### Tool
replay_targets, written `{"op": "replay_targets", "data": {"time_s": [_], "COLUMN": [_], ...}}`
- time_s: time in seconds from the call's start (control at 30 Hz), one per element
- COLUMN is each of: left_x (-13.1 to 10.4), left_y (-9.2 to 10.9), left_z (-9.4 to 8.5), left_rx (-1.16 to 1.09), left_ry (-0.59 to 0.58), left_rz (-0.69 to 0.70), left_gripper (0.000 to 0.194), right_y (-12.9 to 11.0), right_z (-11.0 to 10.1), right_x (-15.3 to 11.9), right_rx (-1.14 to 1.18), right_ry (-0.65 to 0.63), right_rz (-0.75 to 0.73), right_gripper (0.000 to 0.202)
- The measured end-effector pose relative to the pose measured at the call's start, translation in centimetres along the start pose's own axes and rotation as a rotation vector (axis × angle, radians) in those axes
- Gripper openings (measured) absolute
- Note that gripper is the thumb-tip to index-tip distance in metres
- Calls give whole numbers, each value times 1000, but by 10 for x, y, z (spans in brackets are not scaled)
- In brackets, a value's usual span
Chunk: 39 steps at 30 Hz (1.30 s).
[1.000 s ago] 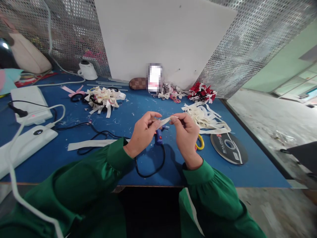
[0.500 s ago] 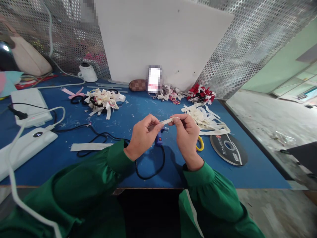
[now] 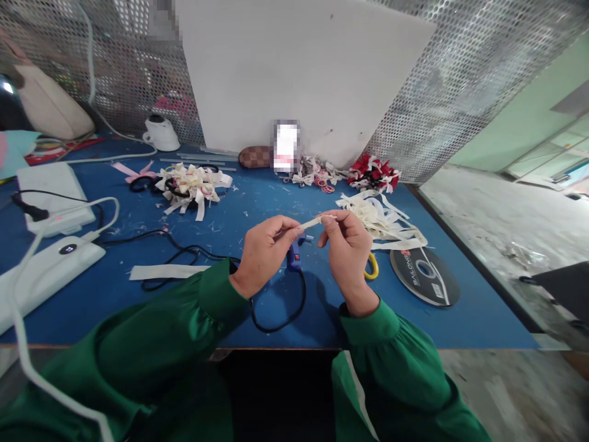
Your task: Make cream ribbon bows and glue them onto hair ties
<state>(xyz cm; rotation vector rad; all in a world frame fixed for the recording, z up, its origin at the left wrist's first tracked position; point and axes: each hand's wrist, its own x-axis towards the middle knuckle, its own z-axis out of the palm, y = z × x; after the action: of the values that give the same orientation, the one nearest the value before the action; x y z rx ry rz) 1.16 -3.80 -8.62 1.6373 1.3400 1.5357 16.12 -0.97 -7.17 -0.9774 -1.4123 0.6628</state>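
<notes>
A narrow cream ribbon strip (image 3: pixel 311 223) is stretched between my two hands, above the middle of the blue table. My left hand (image 3: pixel 267 252) pinches its left end between thumb and fingers. At the other end, my right hand (image 3: pixel 345 252) grips it with thumb and index finger. Below and between them lies a blue hot glue gun (image 3: pixel 294 255) with a black cord, partly hidden by my left hand. Just right of my right wrist shows a yellow scissors-like loop (image 3: pixel 372 266). Another flat cream ribbon piece (image 3: pixel 168 272) lies left of my left sleeve.
Loose cream ribbons (image 3: pixel 377 221) and a black ribbon reel (image 3: pixel 424 276) lie at the right. Cream bows (image 3: pixel 193 184) pile up at back left; red-and-white bows (image 3: pixel 373 174) sit behind. A power bank-like white box (image 3: pixel 50 276) and cables occupy the left. A phone (image 3: pixel 286 147) stands at the back.
Both hands stay almost in place, holding the ribbon. Some fingers of my right hand have loosened and shifted slightly below the strip.
</notes>
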Motion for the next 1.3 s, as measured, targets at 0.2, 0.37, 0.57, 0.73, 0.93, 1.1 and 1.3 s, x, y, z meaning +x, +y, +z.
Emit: {"op": "replay_targets", "data": {"time_s": [0.2,0.37,0.57,0.73,0.93,1.1,1.3], "left_x": [-2,-4,-3,0,-1,-4,-4], "left_y": [4,6,6,1,0,3,6], "left_z": [-2,-1,0,1,3,4,6], "left_rx": [122,128,169,44,-84,-131,-239], "left_ry": [-7,-8,59,116,109,53,-2], "left_rz": [81,107,91,-23,-83,-89,-121], "left_gripper": [16,15,14,18,15,13,17], "right_y": [0,2,1,0,2,2,3], "right_z": [0,-1,-2,1,3,2,3], "right_x": [1,1,0,-6,-10,-7,-7], "right_rx": [-15,-24,-8,106,50,-42,-58], "right_ry": [18,20,-5,-197,-217,-176,-113], "right_rz": [8,9,-25,-59,-82,-201,-187], "right_gripper": [10,12,10,9,6,8,7]}}
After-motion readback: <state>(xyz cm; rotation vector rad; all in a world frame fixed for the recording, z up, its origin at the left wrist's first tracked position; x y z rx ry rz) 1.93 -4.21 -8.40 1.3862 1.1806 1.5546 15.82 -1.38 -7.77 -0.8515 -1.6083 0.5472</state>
